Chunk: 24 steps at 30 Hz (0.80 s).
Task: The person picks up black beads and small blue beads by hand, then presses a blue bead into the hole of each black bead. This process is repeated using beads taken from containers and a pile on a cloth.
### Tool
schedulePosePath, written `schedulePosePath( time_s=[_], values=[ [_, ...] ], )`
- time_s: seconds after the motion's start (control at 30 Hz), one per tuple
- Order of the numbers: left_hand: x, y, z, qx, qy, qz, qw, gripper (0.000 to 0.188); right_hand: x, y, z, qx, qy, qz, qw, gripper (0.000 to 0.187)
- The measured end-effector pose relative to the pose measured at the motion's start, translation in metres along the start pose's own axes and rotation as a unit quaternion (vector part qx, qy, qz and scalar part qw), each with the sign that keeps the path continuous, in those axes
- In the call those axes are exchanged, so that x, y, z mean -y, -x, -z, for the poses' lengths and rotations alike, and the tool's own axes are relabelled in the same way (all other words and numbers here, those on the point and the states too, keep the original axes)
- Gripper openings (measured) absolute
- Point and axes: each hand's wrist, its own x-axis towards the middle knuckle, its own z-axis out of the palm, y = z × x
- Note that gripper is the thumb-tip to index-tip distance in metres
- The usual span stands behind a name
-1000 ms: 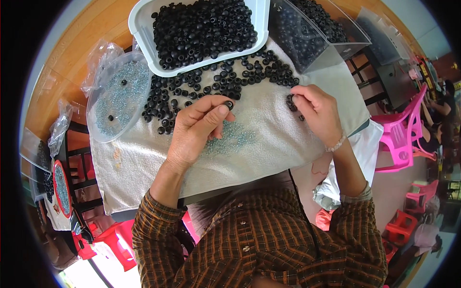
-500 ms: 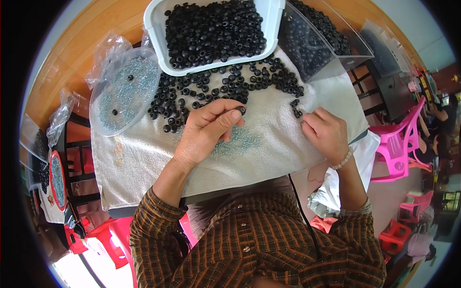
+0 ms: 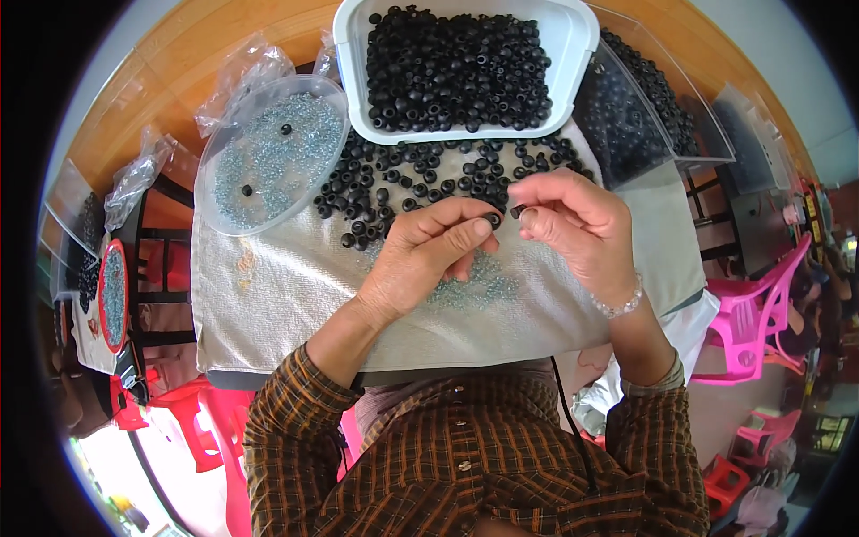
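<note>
Left fingers (image 3: 469,236) inside towel edge (image 3: 268,362)

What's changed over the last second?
Right hand moved left, from the cloth's right side to beside the left hand; a black bead now shows by its thumb tip. The left hand still pinches its own bead. White tray and clear bowl stayed put; only the view shifted.
</note>
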Motion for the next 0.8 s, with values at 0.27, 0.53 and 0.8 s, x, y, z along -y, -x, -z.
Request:
schedulePosePath(
  time_s=[0.27,0.53,0.8],
  values=[
    [0.001,-0.001,-0.001,-0.003,-0.001,-0.004,1.0,0.023,-0.026,0.004,0.0,-0.01,-0.041,0.006,0.999,0.027],
    [0.001,-0.002,-0.003,-0.002,-0.03,-0.009,1.0,0.022,-0.02,-0.001,0.005,0.024,0.145,0.118,0.982,0.023],
    [0.001,-0.001,-0.004,-0.007,-0.029,-0.013,0.999,0.022,-0.021,0.001,0.0,-0.002,0.159,0.128,0.979,0.023]
  ],
)
